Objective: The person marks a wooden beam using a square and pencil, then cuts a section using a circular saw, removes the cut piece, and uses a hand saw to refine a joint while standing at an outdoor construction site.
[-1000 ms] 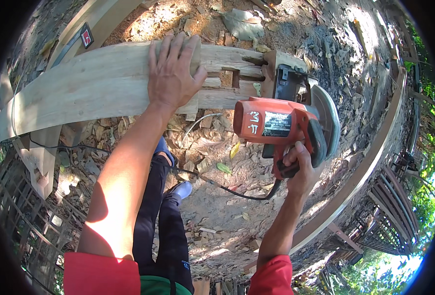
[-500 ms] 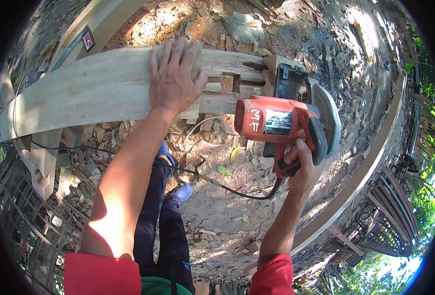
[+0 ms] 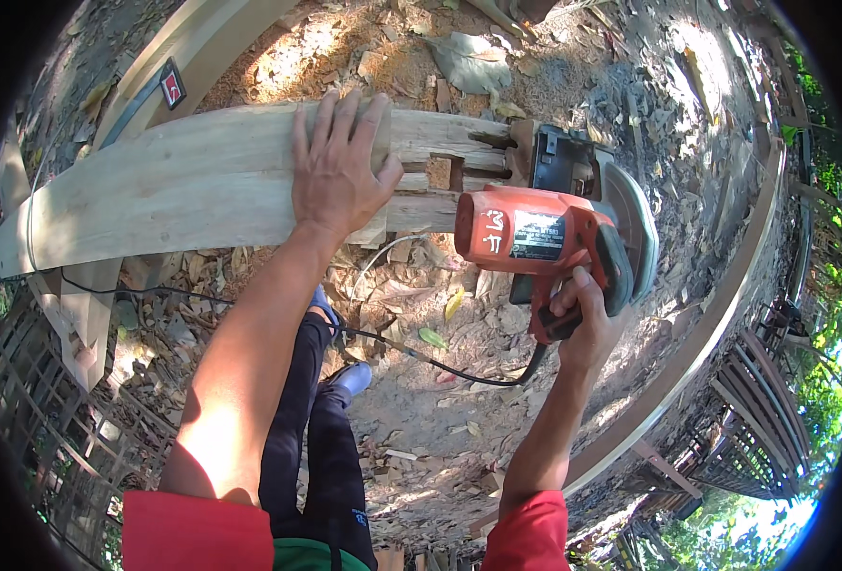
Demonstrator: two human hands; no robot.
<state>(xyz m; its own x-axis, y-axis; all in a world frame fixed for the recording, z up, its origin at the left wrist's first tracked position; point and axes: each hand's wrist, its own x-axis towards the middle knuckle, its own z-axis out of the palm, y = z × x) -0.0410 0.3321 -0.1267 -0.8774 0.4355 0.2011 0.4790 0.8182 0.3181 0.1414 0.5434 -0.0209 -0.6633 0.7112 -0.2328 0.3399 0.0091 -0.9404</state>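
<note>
A pale wooden plank [image 3: 145,200] spans the upper middle, on top of a rougher timber [image 3: 435,141] with rectangular notches cut in its right part. My left hand [image 3: 345,171] lies flat on the plank near its right edge, fingers slightly apart. At the timber's right end is an orange-red circular saw [image 3: 521,224], its dark base plate at the block there and its curved guard outward to the right. My right hand [image 3: 583,314] grips the saw's rear handle, thumb on top. A black power cord [image 3: 469,379] trails from the handle toward the left, behind my legs.
Crossed beams [image 3: 88,324] and a lattice frame [image 3: 50,419] stand at the left; a red-tagged metal tool [image 3: 159,95] rests on the upper-left beam. A long curved board [image 3: 687,347] runs along the right. Dry leaves and sawdust cover the ground [image 3: 411,419] around my feet [image 3: 350,379].
The plank, the notched timber and my left hand appear a little lower in the picture. My right hand keeps its grip on the saw, which has barely shifted.
</note>
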